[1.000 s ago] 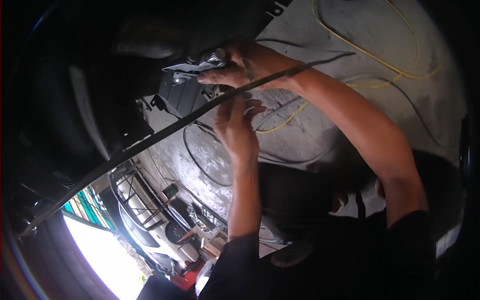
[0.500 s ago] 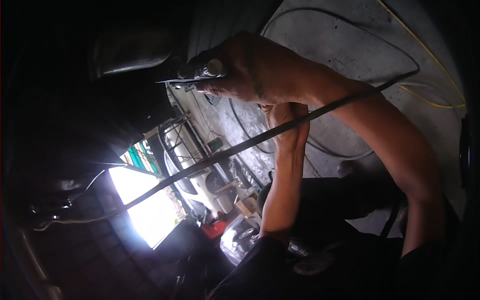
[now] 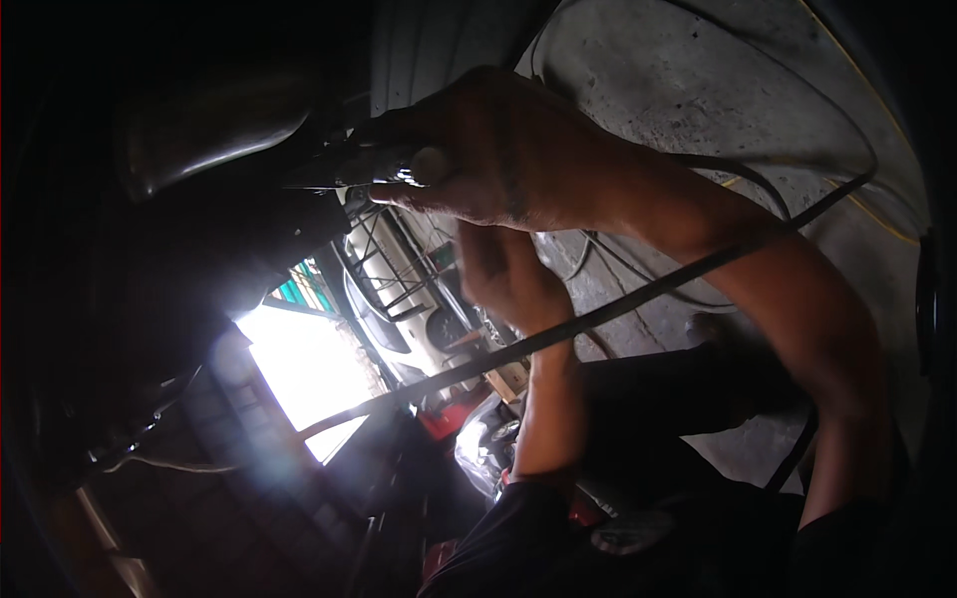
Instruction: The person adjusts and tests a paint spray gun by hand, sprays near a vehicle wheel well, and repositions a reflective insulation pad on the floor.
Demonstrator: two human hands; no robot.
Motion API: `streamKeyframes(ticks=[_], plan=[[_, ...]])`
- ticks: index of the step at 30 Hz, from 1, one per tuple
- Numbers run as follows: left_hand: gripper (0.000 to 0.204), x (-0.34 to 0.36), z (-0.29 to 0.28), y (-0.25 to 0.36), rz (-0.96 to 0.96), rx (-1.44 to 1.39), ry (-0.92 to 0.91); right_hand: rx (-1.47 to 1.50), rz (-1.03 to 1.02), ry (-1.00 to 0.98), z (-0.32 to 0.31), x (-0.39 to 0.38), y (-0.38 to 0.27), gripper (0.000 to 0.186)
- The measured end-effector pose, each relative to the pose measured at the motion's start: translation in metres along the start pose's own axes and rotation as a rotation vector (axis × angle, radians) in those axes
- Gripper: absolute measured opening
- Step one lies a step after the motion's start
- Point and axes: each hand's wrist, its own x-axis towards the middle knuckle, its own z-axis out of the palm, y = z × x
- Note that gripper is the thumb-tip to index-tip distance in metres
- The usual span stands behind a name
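My right hand (image 3: 498, 149) is high in the view, fingers wrapped round a dark metal part with a knurled cylindrical end (image 3: 428, 165), against the shadowed black underside of a machine or vehicle (image 3: 179, 239). My left hand (image 3: 508, 279) is just below it, blurred, its fingertips partly behind the right hand, so what they hold is unclear. A long dark cable or hose (image 3: 638, 291) slants across in front of both forearms. A shiny curved metal piece (image 3: 219, 164) sits in the dark structure left of the right hand.
Coiled black cords and a yellow cable (image 3: 877, 219) lie on the grey concrete (image 3: 648, 70). Beyond my hands stand a light-coloured vehicle (image 3: 389, 279) with a black rack, a red object (image 3: 449, 419) and small boxes (image 3: 508, 384), beside a very bright opening (image 3: 309, 379).
The view has shifted. My right hand has closed further round the metal part. My left hand has moved leftward since half a second ago, its fingers now smeared under the right hand.
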Motion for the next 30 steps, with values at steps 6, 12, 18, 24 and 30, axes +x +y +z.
streamKeyframes(ticks=[6,12,18,24,30], plan=[[0.038,0.02,-0.018,-0.037,0.225,0.422,-0.204,-0.339,-0.237,0.078,0.008,0.001,0.005,0.034],[0.04,0.021,-0.047,-0.068,0.356,0.665,-0.346,0.05,-0.281,0.219,0.021,0.006,0.008,0.03],[0.026,0.025,-0.024,-0.067,0.182,0.26,-0.235,-0.051,-0.125,0.183,0.031,0.019,0.035,0.031],[0.021,0.035,-0.046,-0.058,0.099,0.337,-0.284,-0.012,-0.075,0.104,0.048,0.032,0.031,0.037],[0.025,0.032,-0.04,-0.086,0.248,0.349,-0.272,0.037,0.034,0.011,0.031,0.023,0.021,0.032]])
